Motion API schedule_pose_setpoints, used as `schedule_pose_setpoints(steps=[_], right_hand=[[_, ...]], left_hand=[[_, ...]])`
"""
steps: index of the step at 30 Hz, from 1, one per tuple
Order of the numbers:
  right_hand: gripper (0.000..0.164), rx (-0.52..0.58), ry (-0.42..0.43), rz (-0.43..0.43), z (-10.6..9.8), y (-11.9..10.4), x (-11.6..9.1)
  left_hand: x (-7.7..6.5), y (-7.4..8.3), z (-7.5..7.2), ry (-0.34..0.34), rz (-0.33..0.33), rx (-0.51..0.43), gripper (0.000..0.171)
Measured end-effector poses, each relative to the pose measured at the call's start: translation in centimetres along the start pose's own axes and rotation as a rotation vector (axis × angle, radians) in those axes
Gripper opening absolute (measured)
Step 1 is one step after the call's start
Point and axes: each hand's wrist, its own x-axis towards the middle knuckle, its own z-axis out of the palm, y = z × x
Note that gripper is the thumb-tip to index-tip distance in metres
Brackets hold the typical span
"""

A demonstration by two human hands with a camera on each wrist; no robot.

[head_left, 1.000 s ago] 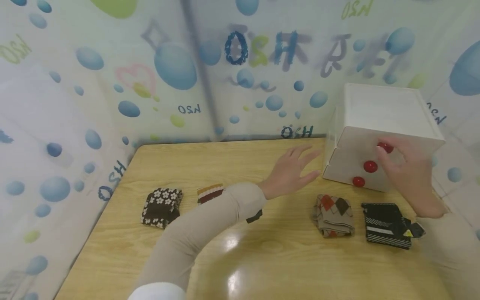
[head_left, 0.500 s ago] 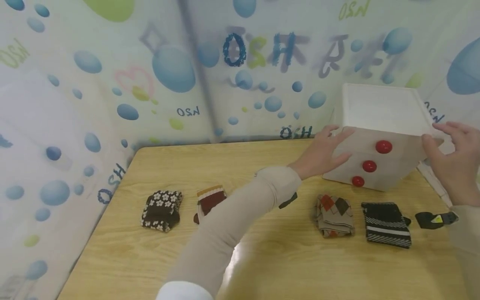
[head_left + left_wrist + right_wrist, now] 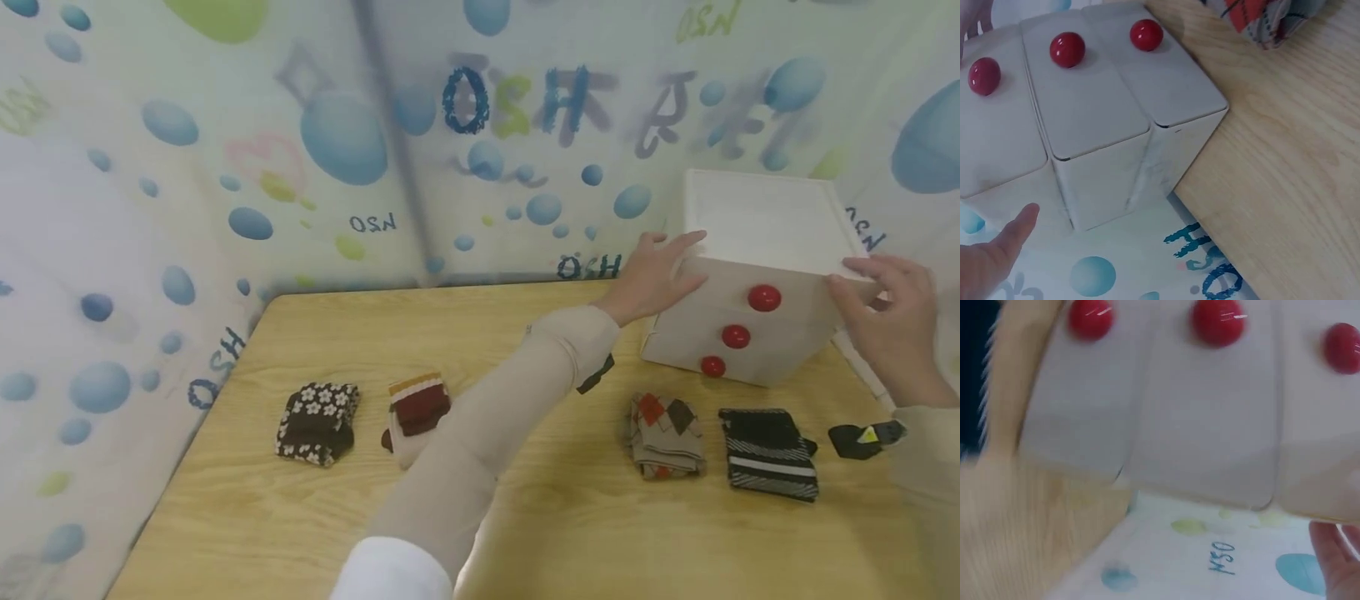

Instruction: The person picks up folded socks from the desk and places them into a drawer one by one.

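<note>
A white drawer box (image 3: 776,217) with three red round knobs (image 3: 736,336) down its front stands at the back right of the table. My left hand (image 3: 648,279) is at its upper left edge, fingers extended; in the left wrist view the thumb (image 3: 1007,250) lies along the side of the top drawer. My right hand (image 3: 892,321) is at the upper right front corner, thumb near the front face and fingers slightly bent. Whether it presses on the box is hard to see. In the right wrist view, only some fingers (image 3: 1335,556) show beside the drawer fronts.
In front of the box lie folded argyle socks (image 3: 666,437) and black striped socks (image 3: 770,454). Farther left are flowered socks (image 3: 317,423) and maroon-and-cream socks (image 3: 417,408), the latter partly behind my left sleeve. A patterned curtain (image 3: 487,167) hangs behind the wooden table (image 3: 247,517).
My right hand has left the top knob and moved right to the box's corner. My left hand has moved right, from over the table to the box's left edge.
</note>
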Motion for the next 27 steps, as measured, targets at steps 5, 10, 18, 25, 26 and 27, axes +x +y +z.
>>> schedule_pose_setpoints(steps=[5,10,18,25,26,27], right_hand=[[0.043,-0.064,-0.033,-0.150,-0.3,0.0,0.9],[0.043,-0.094,-0.127,-0.215,-1.3,-0.6,1.8],[0.048,-0.157,-0.217,-0.162,-1.4,5.0,4.1],[0.052,-0.158,-0.254,-0.176,-1.3,8.5,5.8],[0.054,-0.161,-0.279,-0.147,-1.8,7.2,5.4],[0.056,-0.160,-0.306,-0.120,-2.2,5.8,4.8]], left_hand=[[0.6,0.3,-0.2,-0.076,-0.061,0.000,0.051],[0.8,0.3,-0.2,-0.064,-0.072,-0.009,0.048],[1.8,1.1,-1.1,-0.190,-0.046,0.030,0.041],[2.5,1.5,-1.0,-0.141,-0.062,-0.008,0.032],[2.5,1.6,-0.9,-0.135,-0.064,-0.017,0.032],[2.5,1.6,-0.8,-0.131,-0.060,-0.016,0.031]])
